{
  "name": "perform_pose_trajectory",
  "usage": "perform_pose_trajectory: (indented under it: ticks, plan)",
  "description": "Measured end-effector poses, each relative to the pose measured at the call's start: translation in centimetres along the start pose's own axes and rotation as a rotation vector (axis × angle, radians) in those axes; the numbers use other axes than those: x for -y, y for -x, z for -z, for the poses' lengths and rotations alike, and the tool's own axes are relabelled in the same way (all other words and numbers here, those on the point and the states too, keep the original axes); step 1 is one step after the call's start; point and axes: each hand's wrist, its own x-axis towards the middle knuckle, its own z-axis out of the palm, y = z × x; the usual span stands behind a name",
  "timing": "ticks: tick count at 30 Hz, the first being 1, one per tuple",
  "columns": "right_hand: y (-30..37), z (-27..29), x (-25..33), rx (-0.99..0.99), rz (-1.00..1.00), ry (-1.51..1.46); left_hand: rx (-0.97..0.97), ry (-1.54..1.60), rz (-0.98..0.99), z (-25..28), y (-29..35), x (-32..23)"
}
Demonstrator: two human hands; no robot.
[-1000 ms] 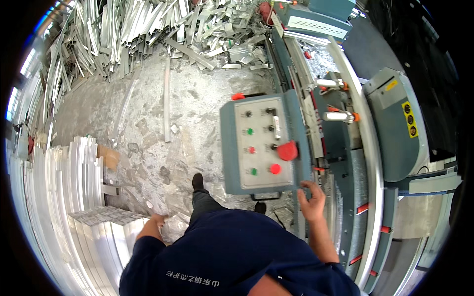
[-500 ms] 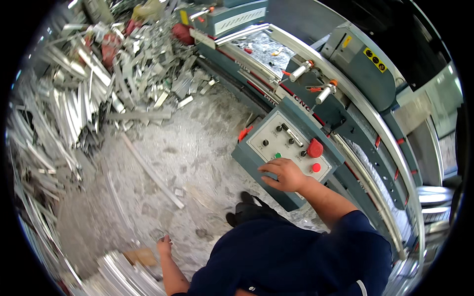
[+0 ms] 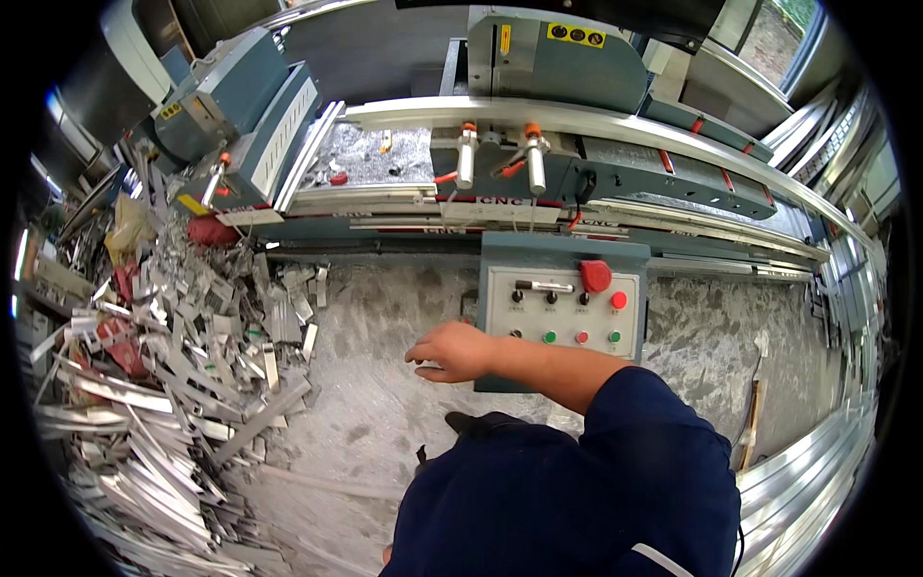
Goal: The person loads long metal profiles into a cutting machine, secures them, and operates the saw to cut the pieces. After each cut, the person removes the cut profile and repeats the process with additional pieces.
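The right hand [image 3: 452, 352], near the middle of the frame, has its fingers a little bent with a narrow gap between them. It is just left of a grey-green metal box [image 3: 519, 252] with round buttons, and the arm crosses the box's lower edge. A black and white marker pen [image 3: 546, 287] lies on the box (near a big red cap [image 3: 595, 276]). The left hand is out of sight, so I cannot tell how it is. Shiny silver metal scraps [image 3: 274, 322] lie piled at the left

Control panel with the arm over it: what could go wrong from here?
The right forearm passes over the control panel, close to its buttons, and might bump one. The marker lying near the knobs could be knocked off. Metal scraps strewn on the floor could trip someone.
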Motion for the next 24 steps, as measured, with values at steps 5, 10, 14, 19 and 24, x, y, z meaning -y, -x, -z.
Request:
perform_pose_trajectory:
  ticks: [5,10,14,19,24]
  plan:
    - [-6.5,1.0,-1.0,-0.066,-0.140,0.023,0.067,-0.040,0.010,7.1,-8.1,-5.6]
    - [-11.4,0.7,-3.5,-0.238,-0.433,0.102,0.115,-0.087,-0.028,16.0,-18.5,-12.5]
    - [-16.3,-0.9,-3.9,-0.269,-0.662,0.075,0.098,-0.133,-0.059,24.9,-29.3,-20.9]
    - [-20.5,0.2,-5.3,-0.356,-0.827,-0.013,-0.114,-0.083,-0.394,31.5,-40.8,-41.3]
    - [-21.5,0.1,-13.4,-0.854,-1.018,-0.441,0.083,-0.179,-0.826,27.8,-39.8,-67.1]
